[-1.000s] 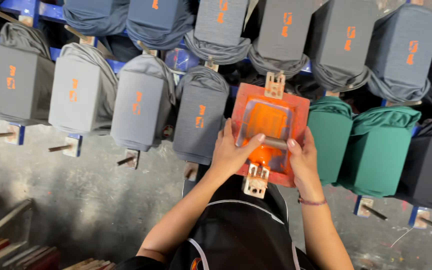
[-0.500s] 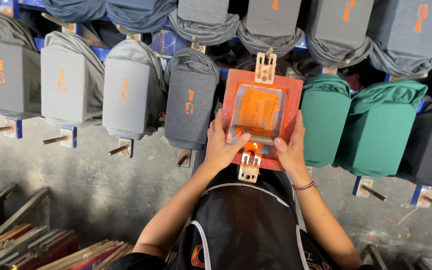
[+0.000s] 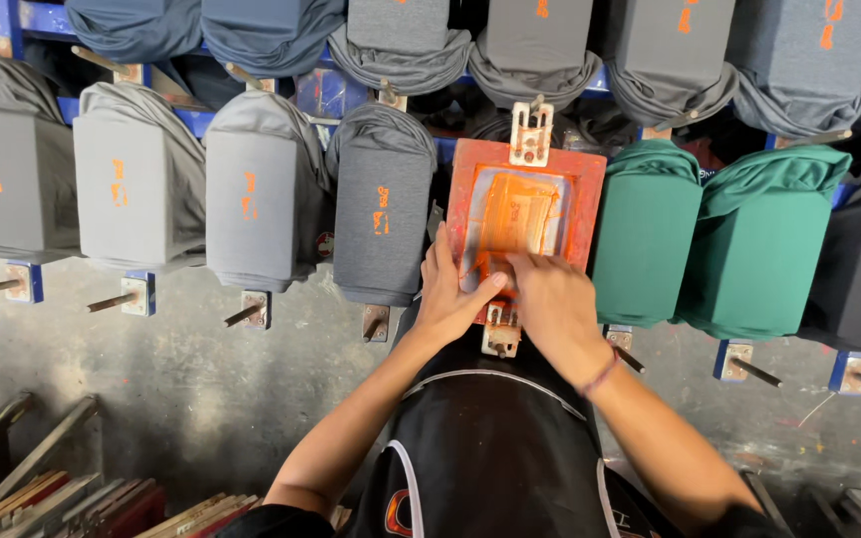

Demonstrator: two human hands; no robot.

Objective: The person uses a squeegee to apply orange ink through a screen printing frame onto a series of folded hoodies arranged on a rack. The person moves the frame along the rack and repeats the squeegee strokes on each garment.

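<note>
Rack of shirt-wrapped boards point(image 3: 383, 214); both hands' fingers point(image 3: 530, 271) flat, seemingly unclenched, on orange-inked screen frame point(image 3: 525, 214).

Shirt boards point(image 3: 383, 214) (close) flanking frame point(image 3: 525, 214)

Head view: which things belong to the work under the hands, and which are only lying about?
In the work:
- left hand on the frame's edge
- right hand pressing inside the screen
- orange printing screen frame

Lying about:
- printed grey shirts on boards
- unprinted green shirts on boards
- stacked wooden frames on the floor
</note>
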